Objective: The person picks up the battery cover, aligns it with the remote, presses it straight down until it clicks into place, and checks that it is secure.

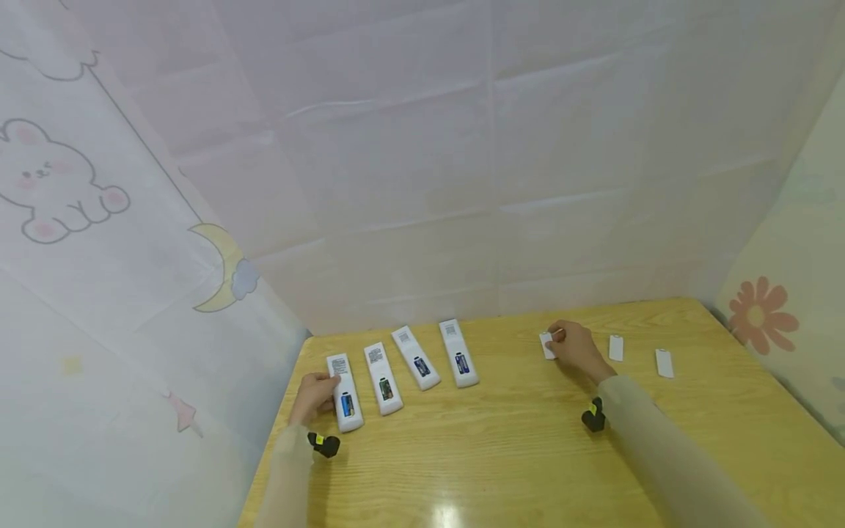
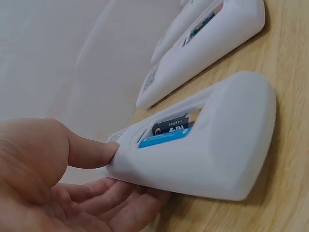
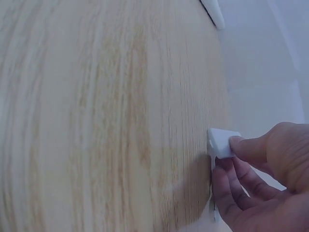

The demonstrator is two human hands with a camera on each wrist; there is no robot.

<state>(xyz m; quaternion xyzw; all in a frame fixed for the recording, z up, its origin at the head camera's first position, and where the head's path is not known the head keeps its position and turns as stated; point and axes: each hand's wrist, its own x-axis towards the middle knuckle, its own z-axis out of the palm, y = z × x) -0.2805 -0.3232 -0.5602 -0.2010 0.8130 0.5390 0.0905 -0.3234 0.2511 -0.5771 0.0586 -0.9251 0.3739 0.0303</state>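
Remote under left hand's thumb, cover — between right hand's fingertips

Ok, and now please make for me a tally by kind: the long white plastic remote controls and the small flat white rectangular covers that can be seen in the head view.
Long white plastic remote controls: 4
Small flat white rectangular covers: 3
Total visible: 7

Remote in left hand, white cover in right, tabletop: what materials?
Remote: likely molded plastic, satin; rounded edges, soft shading.
White cover: probably plastic, smooth; thin and plain white, too small to be sure.
Tabletop: wood or wood-look laminate, semi-gloss; grain lines and a bright reflection.
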